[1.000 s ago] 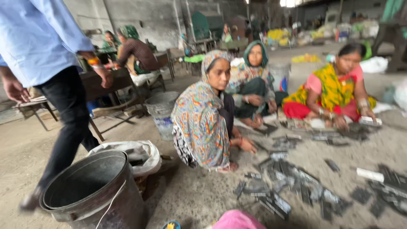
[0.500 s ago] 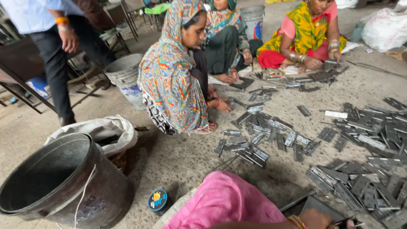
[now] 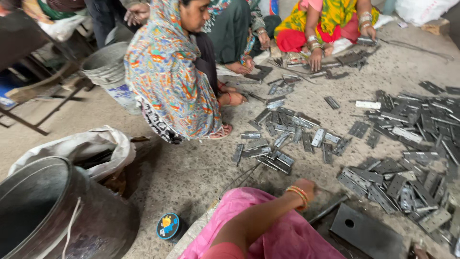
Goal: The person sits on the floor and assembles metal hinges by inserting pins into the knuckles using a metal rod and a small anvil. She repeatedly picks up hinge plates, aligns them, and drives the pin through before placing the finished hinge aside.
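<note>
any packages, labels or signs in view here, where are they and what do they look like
Small round tin: on the floor beside the big dark metal bucket, black rim, blue lid label with a yellow picture.
White sack: behind the bucket, open, crumpled, no print visible.
Grey plastic bucket: upper left, blue label patch low on its side.
No signs or screens.

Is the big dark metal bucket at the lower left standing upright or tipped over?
Upright. The dark metal bucket stands on the floor with its round open mouth facing up, beside a white sack.
</note>
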Motion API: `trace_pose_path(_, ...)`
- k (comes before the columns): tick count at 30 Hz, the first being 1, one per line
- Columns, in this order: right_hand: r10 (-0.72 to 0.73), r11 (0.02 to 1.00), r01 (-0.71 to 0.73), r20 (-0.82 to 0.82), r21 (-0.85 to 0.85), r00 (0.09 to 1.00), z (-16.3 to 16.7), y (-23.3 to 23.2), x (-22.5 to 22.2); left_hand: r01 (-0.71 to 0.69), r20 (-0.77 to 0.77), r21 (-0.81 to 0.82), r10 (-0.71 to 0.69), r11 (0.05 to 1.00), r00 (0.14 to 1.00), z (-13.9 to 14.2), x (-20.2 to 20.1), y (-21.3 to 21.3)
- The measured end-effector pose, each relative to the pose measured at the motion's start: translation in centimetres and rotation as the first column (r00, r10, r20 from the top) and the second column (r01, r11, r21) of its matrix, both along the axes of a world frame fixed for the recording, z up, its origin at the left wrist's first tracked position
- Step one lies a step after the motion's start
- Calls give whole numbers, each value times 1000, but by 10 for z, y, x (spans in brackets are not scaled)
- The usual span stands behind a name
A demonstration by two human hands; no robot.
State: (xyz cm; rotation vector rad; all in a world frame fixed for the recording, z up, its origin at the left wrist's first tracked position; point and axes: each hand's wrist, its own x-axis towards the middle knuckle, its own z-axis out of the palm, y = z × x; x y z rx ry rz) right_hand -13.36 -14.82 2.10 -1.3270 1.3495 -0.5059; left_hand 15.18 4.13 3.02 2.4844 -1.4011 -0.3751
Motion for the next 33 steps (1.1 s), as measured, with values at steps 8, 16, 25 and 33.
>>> trace_pose_path(8, -218, 964, 174, 223, 203, 950, -9, 25, -57, -40, -145, 54, 47, 998, 988, -48, 9, -15)
trace_pose_path(16, -103, 942, -80, -508, -325, 855, -21, 10, -60, 101, -198, 126, -75, 987, 977, -55, -20, -19)
trace_pose_path(25, -92, 835, -254, -579, -488, 810, -17, 20, -38, 227, -171, 132, -204, 965, 964, -71, -55, -21)
trace_pose_path(33, 46, 753, -389, -548, -530, 836, -25, 38, -19, 79, -156, 209, -47, 975, 987, -75, -47, -24)
